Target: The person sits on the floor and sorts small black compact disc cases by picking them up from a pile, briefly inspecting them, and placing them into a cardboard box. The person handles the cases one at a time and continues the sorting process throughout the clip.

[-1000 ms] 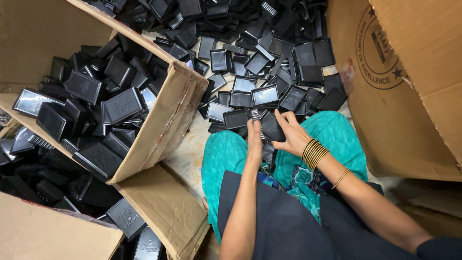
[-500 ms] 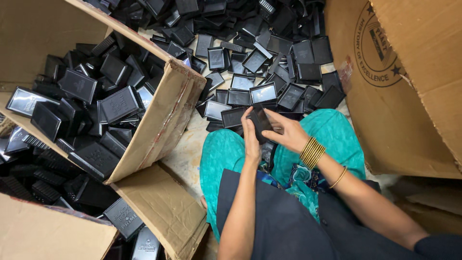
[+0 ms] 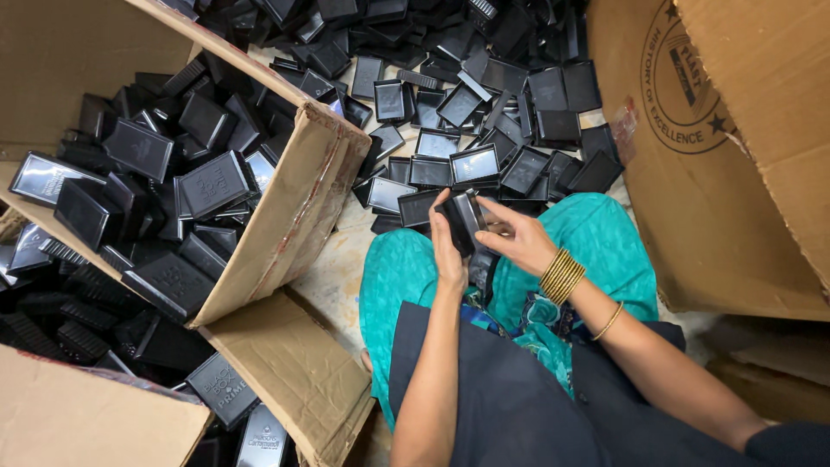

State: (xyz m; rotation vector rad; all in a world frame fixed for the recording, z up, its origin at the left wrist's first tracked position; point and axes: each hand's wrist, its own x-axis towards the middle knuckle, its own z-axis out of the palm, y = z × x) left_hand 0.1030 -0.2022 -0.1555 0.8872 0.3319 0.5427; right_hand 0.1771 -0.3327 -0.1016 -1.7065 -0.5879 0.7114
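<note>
I hold a small black plastic box [image 3: 464, 222] between both hands, just above my lap in teal cloth. My left hand [image 3: 447, 251] grips its left side with fingers curled over the top. My right hand [image 3: 516, 238], with gold bangles at the wrist, grips its right side with the thumb on top. Right beyond my hands lies a loose heap of black box halves [image 3: 467, 112] on the floor.
An open cardboard carton [image 3: 285, 207] full of black boxes stands at the left, its flap hanging by my left knee. Another big cardboard carton [image 3: 735, 173] stands at the right. A lower carton [image 3: 104, 415] with more boxes sits at the bottom left.
Both hands have lifted the black box from the edge of the heap and drawn it slightly nearer, closing around it from both sides.
</note>
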